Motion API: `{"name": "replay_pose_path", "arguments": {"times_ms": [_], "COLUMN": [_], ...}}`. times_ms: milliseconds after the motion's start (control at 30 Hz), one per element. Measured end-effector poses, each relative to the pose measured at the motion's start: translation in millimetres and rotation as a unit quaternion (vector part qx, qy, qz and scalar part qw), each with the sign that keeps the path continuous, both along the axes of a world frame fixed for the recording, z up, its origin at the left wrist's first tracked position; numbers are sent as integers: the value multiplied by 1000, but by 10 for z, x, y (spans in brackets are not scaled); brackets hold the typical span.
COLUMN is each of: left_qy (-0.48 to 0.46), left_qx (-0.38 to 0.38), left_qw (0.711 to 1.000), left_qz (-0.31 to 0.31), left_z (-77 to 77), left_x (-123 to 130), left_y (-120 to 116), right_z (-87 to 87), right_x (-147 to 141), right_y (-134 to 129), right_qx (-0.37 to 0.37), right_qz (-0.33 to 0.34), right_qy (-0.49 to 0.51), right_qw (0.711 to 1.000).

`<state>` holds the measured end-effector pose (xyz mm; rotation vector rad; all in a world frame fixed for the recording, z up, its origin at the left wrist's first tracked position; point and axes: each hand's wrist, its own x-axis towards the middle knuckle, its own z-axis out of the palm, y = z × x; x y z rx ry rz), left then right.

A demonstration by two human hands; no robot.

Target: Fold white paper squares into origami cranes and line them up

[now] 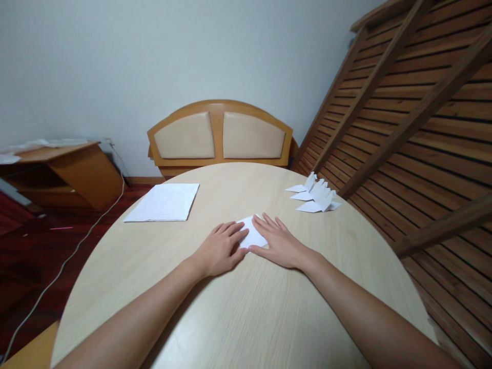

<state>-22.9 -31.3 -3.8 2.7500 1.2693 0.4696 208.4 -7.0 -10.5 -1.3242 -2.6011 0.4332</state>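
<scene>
A small piece of folded white paper [252,234] lies flat on the round table, between my two hands. My left hand [222,248] rests on its left edge, with the index finger and thumb apart and touching the paper. From the other side my right hand [280,242] lies flat across the paper's right part, fingers stretched out and thumb near the lower corner. The fingers cover parts of the paper's edges. Neither hand is closed around anything.
A stack of white paper sheets [164,203] lies at the table's left. Several folded white paper figures [317,197] stand at the back right of the pale wooden table [246,318]. Behind it is a padded headboard [219,133]; leaning wooden slats [415,128] rise on the right.
</scene>
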Motion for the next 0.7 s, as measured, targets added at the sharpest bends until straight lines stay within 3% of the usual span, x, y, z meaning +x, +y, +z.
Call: {"name": "replay_pose_path", "arguments": {"times_ms": [200, 333, 533, 700], "left_qy": [1, -4, -19, -41], "left_qx": [-10, -10, -14, -13], "left_qw": [1000, 1000, 999, 997], "left_qz": [3, -1, -45, -57], "left_z": [-3, -23, 14, 36], "left_x": [-7, -23, -36, -40], "left_y": [-10, 0, -5, 2], "right_z": [37, 19, -6, -36], "right_x": [172, 212, 160, 161], "right_y": [90, 125, 126, 137], "right_qx": [-33, 4, 20, 17], "right_qz": [-28, -37, 29, 22], "right_qy": [-26, -6, 28, 33], "right_qw": [999, 999, 999, 999]}}
